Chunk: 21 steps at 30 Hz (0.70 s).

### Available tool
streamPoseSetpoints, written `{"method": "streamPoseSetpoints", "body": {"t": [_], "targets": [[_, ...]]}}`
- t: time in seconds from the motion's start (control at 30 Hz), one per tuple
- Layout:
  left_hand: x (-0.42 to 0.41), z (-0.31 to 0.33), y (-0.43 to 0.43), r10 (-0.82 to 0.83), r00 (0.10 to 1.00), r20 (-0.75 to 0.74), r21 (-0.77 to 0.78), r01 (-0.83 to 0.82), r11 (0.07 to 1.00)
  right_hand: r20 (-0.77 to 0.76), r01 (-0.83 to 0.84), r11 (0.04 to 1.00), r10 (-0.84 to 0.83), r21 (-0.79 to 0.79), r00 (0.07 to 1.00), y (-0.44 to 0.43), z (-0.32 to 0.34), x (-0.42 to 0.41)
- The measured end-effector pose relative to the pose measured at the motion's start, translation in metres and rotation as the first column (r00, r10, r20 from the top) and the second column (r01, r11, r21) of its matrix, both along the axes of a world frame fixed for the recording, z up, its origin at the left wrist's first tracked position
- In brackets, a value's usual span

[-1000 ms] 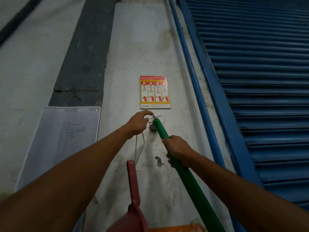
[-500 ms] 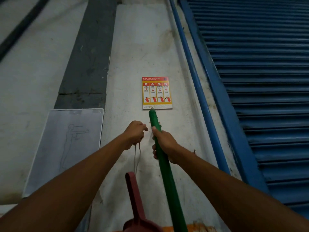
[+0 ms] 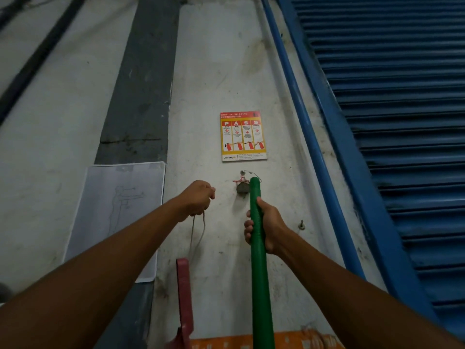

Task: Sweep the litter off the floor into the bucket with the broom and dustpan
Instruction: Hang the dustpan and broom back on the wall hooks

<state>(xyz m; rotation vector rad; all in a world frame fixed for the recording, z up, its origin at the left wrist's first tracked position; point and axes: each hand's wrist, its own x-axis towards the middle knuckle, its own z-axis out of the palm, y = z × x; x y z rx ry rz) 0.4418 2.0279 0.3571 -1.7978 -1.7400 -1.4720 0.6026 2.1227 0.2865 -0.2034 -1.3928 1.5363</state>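
The right hand (image 3: 266, 227) grips the broom (image 3: 259, 273); the left hand (image 3: 197, 197), apart, pinches a string (image 3: 198, 233) above the dustpan (image 3: 183, 293). Behind stand a wall (image 3: 226, 71), a poster (image 3: 242, 136) and a shutter (image 3: 402, 122).

The right grip (image 3: 266, 227) wraps the green broom handle (image 3: 260, 285), its top beside a small grey fixture (image 3: 241, 188). The left grip (image 3: 198, 197) pinches a thin string loop (image 3: 198, 230) hanging above the red dustpan handle (image 3: 183, 285); a fire-extinguisher poster (image 3: 243, 136) sits higher on the pale wall (image 3: 214, 71)
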Motion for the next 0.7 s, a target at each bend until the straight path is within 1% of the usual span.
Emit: {"method": "streamPoseSetpoints", "body": {"t": [0.07, 0.2, 0.37, 0.47, 0.6, 0.7], "targets": [[-0.004, -0.001, -0.002, 0.003, 1.000, 0.000, -0.012, -0.003, 1.000, 0.005, 0.022, 0.999, -0.022, -0.024, 1.000, 0.009, -0.008, 0.005], [-0.009, -0.002, -0.004, 0.018, 1.000, -0.014, -0.076, -0.019, 0.997, 0.064, 0.058, 0.997, -0.054, -0.059, 0.996, 0.024, -0.026, 0.013], [-0.013, -0.002, 0.000, -0.011, 1.000, 0.018, -0.073, 0.012, 0.997, 0.162, 0.079, 0.997, -0.078, 0.000, 0.984, 0.025, -0.032, 0.014], [-0.014, -0.005, 0.006, -0.036, 0.999, 0.040, -0.057, 0.038, 0.998, 0.147, 0.082, 0.995, -0.089, 0.050, 0.985, 0.019, -0.024, 0.013], [-0.016, -0.008, 0.011, -0.047, 0.998, 0.046, -0.063, 0.050, 0.997, 0.100, 0.016, 0.996, -0.024, 0.089, 0.995, 0.008, -0.010, 0.015], [-0.019, -0.009, 0.012, -0.046, 0.998, 0.046, -0.063, 0.049, 0.997, 0.098, 0.047, 0.994, -0.056, 0.096, 0.994, 0.005, -0.001, 0.012]]}}
